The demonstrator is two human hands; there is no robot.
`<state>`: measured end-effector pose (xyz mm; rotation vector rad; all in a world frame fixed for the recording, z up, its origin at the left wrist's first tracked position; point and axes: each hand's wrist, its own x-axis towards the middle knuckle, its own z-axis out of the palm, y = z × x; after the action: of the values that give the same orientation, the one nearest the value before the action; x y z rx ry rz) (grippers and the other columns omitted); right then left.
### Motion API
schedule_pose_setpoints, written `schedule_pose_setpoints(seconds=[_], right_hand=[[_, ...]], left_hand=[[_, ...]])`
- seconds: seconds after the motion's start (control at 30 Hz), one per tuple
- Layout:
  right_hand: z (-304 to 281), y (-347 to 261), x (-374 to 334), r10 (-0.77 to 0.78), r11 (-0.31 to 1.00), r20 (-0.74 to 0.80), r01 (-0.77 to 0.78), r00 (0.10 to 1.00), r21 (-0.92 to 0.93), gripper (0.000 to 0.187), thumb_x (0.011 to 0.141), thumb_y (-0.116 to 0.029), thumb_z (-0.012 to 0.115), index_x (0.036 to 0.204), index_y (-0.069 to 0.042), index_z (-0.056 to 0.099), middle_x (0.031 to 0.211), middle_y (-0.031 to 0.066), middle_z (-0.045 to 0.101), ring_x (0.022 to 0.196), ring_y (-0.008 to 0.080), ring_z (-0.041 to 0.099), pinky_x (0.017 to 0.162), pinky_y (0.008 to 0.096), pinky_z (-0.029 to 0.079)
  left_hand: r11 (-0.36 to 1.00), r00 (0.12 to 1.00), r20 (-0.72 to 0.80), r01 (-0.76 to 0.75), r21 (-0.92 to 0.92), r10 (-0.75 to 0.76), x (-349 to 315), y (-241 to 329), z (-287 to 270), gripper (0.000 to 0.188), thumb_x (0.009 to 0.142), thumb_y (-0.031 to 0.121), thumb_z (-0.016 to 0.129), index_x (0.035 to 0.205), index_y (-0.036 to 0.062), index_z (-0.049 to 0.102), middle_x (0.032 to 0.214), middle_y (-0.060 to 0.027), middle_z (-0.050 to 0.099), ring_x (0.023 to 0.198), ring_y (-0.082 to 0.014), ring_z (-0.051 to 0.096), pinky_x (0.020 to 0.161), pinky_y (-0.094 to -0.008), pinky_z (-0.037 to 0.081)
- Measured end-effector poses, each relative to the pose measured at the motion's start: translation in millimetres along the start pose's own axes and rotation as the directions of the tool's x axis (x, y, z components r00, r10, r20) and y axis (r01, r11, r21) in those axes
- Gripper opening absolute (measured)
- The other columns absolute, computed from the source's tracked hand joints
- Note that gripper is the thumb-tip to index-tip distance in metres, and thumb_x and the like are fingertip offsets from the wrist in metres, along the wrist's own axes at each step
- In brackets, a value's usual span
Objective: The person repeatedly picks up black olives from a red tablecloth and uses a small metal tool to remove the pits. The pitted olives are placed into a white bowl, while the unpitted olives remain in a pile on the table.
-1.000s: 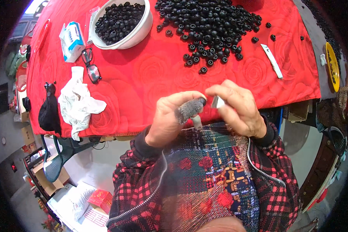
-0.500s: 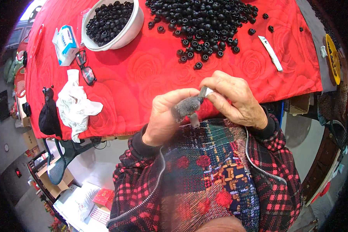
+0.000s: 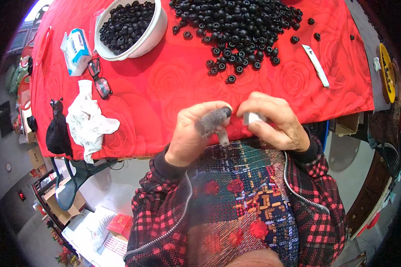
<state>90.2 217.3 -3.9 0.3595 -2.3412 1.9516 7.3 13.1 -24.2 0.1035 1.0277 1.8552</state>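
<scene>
Pinched at the fingertips of my left hand [image 3: 189, 131] is a small black round part [image 3: 227, 111]. Grey, dusty-looking coverings [image 3: 213, 121] wrap some of that hand's fingers. My right hand [image 3: 274, 122] is closed on a small flat whitish-silver piece [image 3: 254, 117], perhaps a blade; its far end is hidden by the fingers. A short gap separates the two hands over the table's near edge. Beyond them lies a large heap of black round parts [image 3: 236, 35], several showing a hole in the end.
A white bowl [image 3: 158, 33] full of similar black parts stands at the far left. Near it lie a blue-and-white box [image 3: 78, 51], black-framed glasses [image 3: 99, 80], a white cloth [image 3: 89, 120] and a black pouch-like item [image 3: 58, 133]. A white strip [image 3: 315, 66] lies right, on the red tablecloth [image 3: 173, 80].
My right hand has drawn back to the right with the whitish-silver piece, away from the black part. My left hand has stayed nearly in place, still pinching that part.
</scene>
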Motion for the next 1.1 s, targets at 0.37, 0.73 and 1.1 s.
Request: schedule_pose_setpoints(seconds=[0.37, 0.73, 1.1], right_hand=[[27, 5, 16, -0.435, 0.818, -0.215, 0.283, 0.874, -0.502, 0.032, 0.067, -0.009, 0.071, 0.095, 0.001, 0.061, 0.068, 0.0093, 0.055, 0.056, 0.0259, 0.054, 0.05, 0.0365, 0.041], [31, 6, 16, -0.465, 0.785, -0.196, 0.3, 0.863, -0.542, 0.025, 0.072, -0.003, 0.071, 0.094, -0.001, 0.06, 0.068, 0.0082, 0.054, 0.055, 0.0247, 0.052, 0.049, 0.0357, 0.041], [27, 34, 3, -0.224, 0.855, -0.301, 0.039, 0.927, -0.517, 0.02, 0.072, 0.003, 0.065, 0.089, -0.003, 0.057, 0.069, 0.0112, 0.05, 0.058, 0.0289, 0.053, 0.05, 0.0374, 0.041]], left_hand=[[0.931, 0.974, 0.078, 0.227, -0.284, -0.214, 5, -9, 5, 0.026, 0.09, 0.023, 0.062, 0.106, 0.0027, 0.059, 0.089, -0.0034, 0.065, 0.073, -0.0069, 0.062, 0.055, -0.0218, 0.053], [0.968, 0.997, 0.062, -0.024, -0.249, 0.041, -1, 6, -1, 0.022, 0.093, 0.014, 0.057, 0.108, -0.0011, 0.061, 0.093, -0.0096, 0.065, 0.075, -0.0151, 0.061, 0.056, -0.0272, 0.053], [0.453, 0.513, -0.212, -0.407, 0.793, 0.832, 56, 187, -80, 0.043, 0.07, -0.016, 0.044, 0.103, 0.0004, 0.067, 0.09, -0.0086, 0.069, 0.065, -0.0146, 0.061, 0.059, -0.0256, 0.048]])
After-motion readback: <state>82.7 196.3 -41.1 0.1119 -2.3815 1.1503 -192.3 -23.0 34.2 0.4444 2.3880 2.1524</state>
